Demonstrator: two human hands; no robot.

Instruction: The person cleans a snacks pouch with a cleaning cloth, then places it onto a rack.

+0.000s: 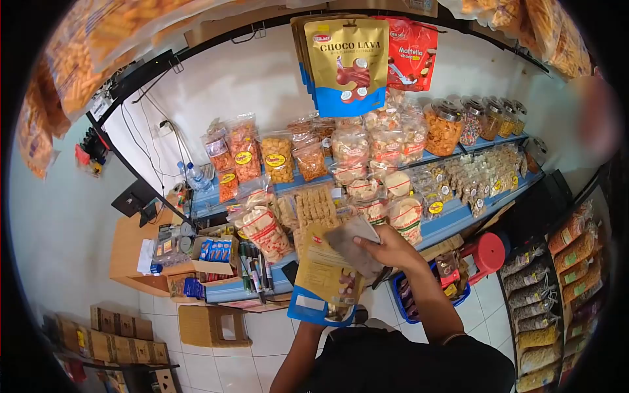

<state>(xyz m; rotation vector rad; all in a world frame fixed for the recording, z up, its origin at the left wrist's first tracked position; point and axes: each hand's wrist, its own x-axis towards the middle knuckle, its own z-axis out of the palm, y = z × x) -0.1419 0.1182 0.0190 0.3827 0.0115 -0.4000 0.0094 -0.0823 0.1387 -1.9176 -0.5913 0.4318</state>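
My right hand (pixel 391 247) is closed on a grey cloth (pixel 354 245), which lies against the upper part of a gold and blue pouch (pixel 322 275). The pouch is tilted, its printed back towards me. At its lower edge is my left hand (pixel 313 327), mostly hidden behind the pouch, so its fingers do not show. Similar gold and blue pouches (pixel 350 65) hang from the rack above, beside a red pouch (pixel 411 56).
Bagged snacks (pixel 262 229) and lidded jars (pixel 444 128) stand on the blue shelves (pixel 445 226). A brown stool (pixel 213 327), a blue basket (pixel 411 317) and a red stool (pixel 487 252) are below. Packets fill a rack (pixel 540 327) at right.
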